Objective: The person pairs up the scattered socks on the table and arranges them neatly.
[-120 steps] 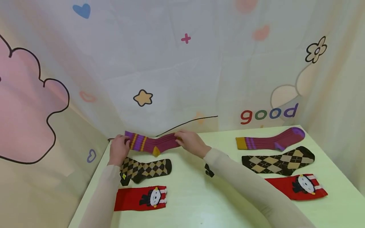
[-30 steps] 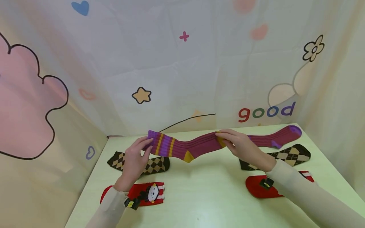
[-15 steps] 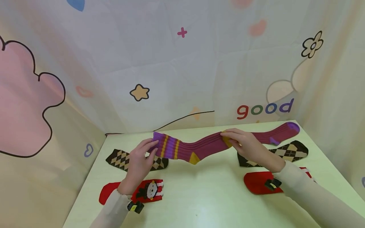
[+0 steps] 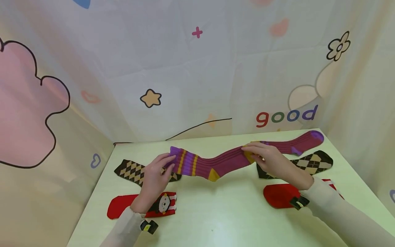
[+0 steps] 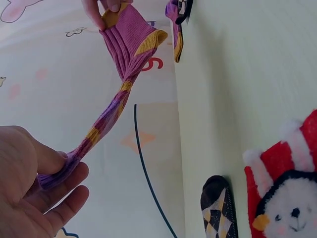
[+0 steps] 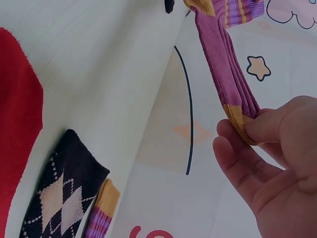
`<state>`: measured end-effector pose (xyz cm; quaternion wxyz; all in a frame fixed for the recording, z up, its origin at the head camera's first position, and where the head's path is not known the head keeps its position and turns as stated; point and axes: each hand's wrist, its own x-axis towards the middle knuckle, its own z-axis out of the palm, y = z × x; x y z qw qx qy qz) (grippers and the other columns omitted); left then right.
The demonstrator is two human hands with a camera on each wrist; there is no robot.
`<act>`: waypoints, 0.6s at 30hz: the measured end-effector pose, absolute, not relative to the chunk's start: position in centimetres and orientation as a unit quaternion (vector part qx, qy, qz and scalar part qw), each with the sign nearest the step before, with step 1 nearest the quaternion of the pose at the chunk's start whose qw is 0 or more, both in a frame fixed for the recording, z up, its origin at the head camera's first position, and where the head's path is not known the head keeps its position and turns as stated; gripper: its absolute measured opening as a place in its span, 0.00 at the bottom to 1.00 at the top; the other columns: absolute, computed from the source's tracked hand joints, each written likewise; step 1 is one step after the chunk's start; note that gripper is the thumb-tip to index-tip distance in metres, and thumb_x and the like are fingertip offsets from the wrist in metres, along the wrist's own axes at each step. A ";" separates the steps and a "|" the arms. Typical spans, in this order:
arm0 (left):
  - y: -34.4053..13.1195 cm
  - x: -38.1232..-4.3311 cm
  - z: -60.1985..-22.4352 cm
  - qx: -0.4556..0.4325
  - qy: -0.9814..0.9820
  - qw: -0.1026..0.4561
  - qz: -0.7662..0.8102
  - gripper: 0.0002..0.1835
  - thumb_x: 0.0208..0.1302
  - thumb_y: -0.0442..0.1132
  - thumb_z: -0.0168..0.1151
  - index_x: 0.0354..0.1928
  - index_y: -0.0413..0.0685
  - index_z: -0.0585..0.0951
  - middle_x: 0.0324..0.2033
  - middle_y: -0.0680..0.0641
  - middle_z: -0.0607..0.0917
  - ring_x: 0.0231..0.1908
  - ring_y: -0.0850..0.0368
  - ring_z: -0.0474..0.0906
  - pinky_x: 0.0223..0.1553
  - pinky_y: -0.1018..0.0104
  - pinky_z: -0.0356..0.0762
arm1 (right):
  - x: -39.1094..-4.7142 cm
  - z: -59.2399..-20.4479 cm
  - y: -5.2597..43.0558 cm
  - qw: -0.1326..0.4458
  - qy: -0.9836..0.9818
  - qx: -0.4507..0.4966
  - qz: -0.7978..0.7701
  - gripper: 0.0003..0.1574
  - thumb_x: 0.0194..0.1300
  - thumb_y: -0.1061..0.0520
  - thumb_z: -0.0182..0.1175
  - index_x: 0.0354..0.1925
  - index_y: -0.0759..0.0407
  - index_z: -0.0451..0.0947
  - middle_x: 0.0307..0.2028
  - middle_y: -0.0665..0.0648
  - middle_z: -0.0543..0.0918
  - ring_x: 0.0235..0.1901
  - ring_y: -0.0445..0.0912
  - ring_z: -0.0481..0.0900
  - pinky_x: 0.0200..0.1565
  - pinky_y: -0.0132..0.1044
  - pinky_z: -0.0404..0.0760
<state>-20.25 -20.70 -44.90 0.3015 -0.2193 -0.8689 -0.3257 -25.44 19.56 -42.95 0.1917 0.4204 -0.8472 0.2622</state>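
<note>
A magenta sock (image 4: 228,163) with purple and yellow stripes and a yellow heel and toe is stretched between my two hands, held above the table. My left hand (image 4: 154,176) pinches its purple striped cuff between thumb and fingers, as the left wrist view shows at the sock's cuff end (image 5: 62,171). The yellow toe is pinched by my right hand (image 4: 270,159); in the right wrist view the thumb and fingers (image 6: 228,153) close on that toe. Behind my right hand lies a second magenta sock (image 4: 299,143) with purple heel and toe.
On the left of the pale table (image 4: 216,219) lie an argyle sock (image 4: 131,171) and a red sock with an animal face (image 4: 123,205). Another argyle sock (image 4: 313,164) and red sock (image 4: 279,195) lie on the right. A printed curtain (image 4: 185,68) hangs behind.
Four seconds ago the striped sock was at the back left, over the argyle sock. Both hands have carried it right to the middle; in the last half second it shifted slightly farther right.
</note>
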 end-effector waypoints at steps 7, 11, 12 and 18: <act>-20.3 -20.1 -45.4 -0.229 -0.864 0.305 -0.329 0.16 0.57 0.24 0.74 0.49 0.35 0.87 0.49 0.38 0.86 0.46 0.44 0.87 0.44 0.57 0.86 | -25.4 -43.5 19.9 0.171 -0.858 0.409 0.259 0.30 0.55 0.79 0.69 0.56 0.66 0.83 0.53 0.65 0.85 0.37 0.50 0.83 0.34 0.32 0.85; -20.0 -19.9 -46.0 -0.231 -0.866 0.301 -0.326 0.16 0.57 0.24 0.74 0.49 0.36 0.88 0.49 0.38 0.86 0.46 0.45 0.87 0.45 0.58 0.86 | -25.1 -43.6 20.1 0.147 -0.863 0.406 0.262 0.29 0.57 0.78 0.68 0.57 0.67 0.82 0.54 0.65 0.85 0.41 0.54 0.85 0.38 0.36 0.87; -20.0 -19.8 -46.1 -0.231 -0.867 0.298 -0.326 0.16 0.57 0.24 0.75 0.49 0.36 0.88 0.49 0.38 0.86 0.47 0.45 0.87 0.45 0.58 0.85 | -25.0 -43.6 20.1 0.140 -0.865 0.404 0.262 0.29 0.57 0.78 0.68 0.57 0.67 0.82 0.54 0.65 0.85 0.44 0.55 0.86 0.40 0.38 0.87; -19.8 -19.2 -46.6 -0.220 -0.875 0.276 -0.331 0.16 0.58 0.25 0.74 0.49 0.37 0.88 0.50 0.40 0.86 0.47 0.47 0.87 0.45 0.60 0.86 | -24.5 -43.7 20.2 0.120 -0.869 0.403 0.261 0.28 0.58 0.77 0.68 0.57 0.67 0.82 0.54 0.64 0.85 0.49 0.58 0.85 0.45 0.44 0.87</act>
